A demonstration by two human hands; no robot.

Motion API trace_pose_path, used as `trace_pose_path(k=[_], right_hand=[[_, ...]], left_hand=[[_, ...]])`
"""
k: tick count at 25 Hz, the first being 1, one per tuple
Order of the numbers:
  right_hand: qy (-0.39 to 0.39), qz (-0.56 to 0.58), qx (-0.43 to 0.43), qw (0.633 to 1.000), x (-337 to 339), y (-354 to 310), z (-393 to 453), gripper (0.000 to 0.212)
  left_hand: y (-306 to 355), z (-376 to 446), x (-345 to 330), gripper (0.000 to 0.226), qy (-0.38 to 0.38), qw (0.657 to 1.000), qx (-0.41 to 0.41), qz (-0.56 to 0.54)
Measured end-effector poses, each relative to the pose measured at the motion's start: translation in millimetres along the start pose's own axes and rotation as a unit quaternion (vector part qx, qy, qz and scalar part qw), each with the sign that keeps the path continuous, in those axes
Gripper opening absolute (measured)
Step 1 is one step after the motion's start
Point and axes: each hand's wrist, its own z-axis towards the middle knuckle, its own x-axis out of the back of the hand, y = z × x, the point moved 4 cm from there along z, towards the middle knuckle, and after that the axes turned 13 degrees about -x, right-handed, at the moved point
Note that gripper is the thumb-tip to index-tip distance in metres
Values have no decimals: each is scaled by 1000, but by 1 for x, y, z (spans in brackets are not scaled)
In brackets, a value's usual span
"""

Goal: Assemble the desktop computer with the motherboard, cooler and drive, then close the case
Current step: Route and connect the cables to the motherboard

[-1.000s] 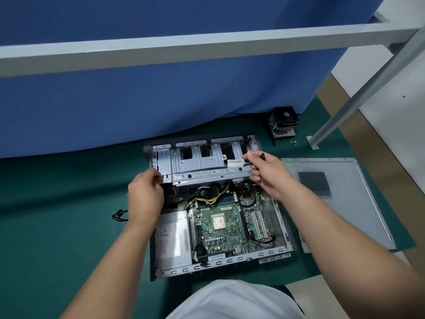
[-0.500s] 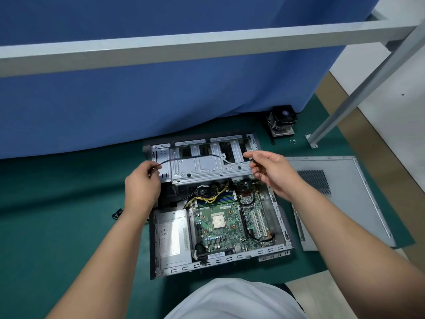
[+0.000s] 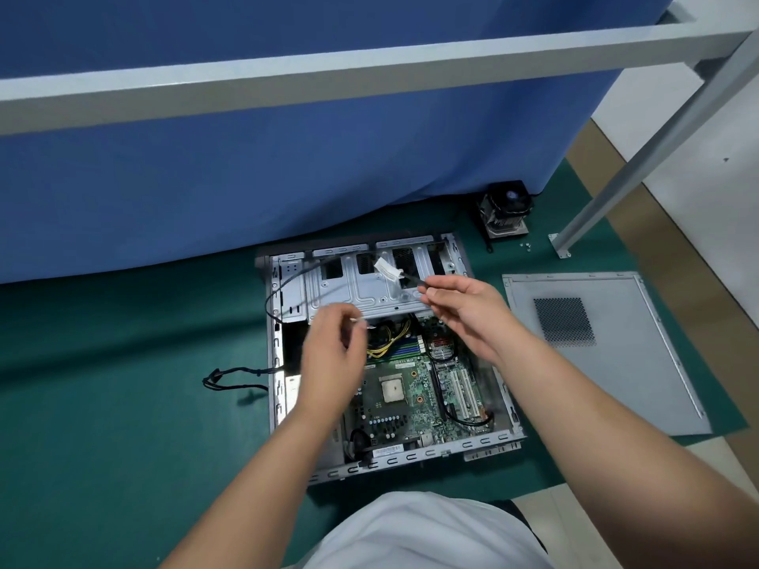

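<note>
Both hands over the open computer case [image 3: 484,439]

The right hand [image 3: 464,305] pinches a black cable [image 3: 412,280] above the drive cage [image 3: 369,289]; the left hand [image 3: 334,355] is blurred, its grip unclear. The cooler [image 3: 504,215] sits apart on the green mat [image 3: 123,404].

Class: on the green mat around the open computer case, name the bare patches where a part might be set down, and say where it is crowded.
Bare green mat lies left of the open grey computer case, beyond the looped black cable. A narrow strip separates case and flat grey side panel. Crowded: near the black fan cooler and tiny screws.
</note>
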Motion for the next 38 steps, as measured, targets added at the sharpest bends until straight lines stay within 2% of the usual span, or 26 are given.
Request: trace_pose_path(k=[2, 3, 5, 6, 8, 16, 22, 26, 29, 31, 33, 35, 38], right_hand=[[-4, -8, 5, 1000, -6, 4, -1, 27], [-7, -15, 11, 1000, -8, 6, -1, 26], [-19, -32, 26, 999, -13, 8, -2, 25], [-23, -43, 34, 998, -14, 9, -3, 26], [-22, -75, 51, 996, -15, 9, -3, 28], [3, -192, 88, 977, -9, 8, 0, 27], [3, -196, 85, 977, -9, 10, 3, 26], [-1, -207, 82, 975, -7, 9, 3, 22], [44, -230, 101, 967, 2, 0, 8, 15], [100, -304, 147, 936, 10, -14, 13, 14], [128, -421, 209, 873, 13, -29, 21, 21], [117, -539, 265, 791, 10, -40, 34, 34], [95, -692, 302, 649, 2, -48, 60, 54]], left_hand=[[-1, -1, -21, 11, -82, 991, 78, -75], [-2, 0, -31, 12, -93, 971, 147, -166], [1, 4, -46, 16, -72, 887, 280, -359], [2, 7, -51, 19, -51, 851, 315, -416], [1, 14, -57, 21, -12, 815, 357, -456], [-3, 20, -62, 27, 8, 797, 390, -462], [-4, 22, -64, 21, 20, 799, 395, -452], [-6, 24, -69, 26, 27, 806, 394, -441], [-8, 22, -70, 20, 22, 814, 393, -427], [-9, 20, -70, 19, 8, 826, 387, -410], [-11, 17, -73, 22, -11, 843, 380, -381], [-14, 12, -77, 21, -30, 857, 375, -352], [-23, 3, -87, 19, -60, 868, 367, -330]])
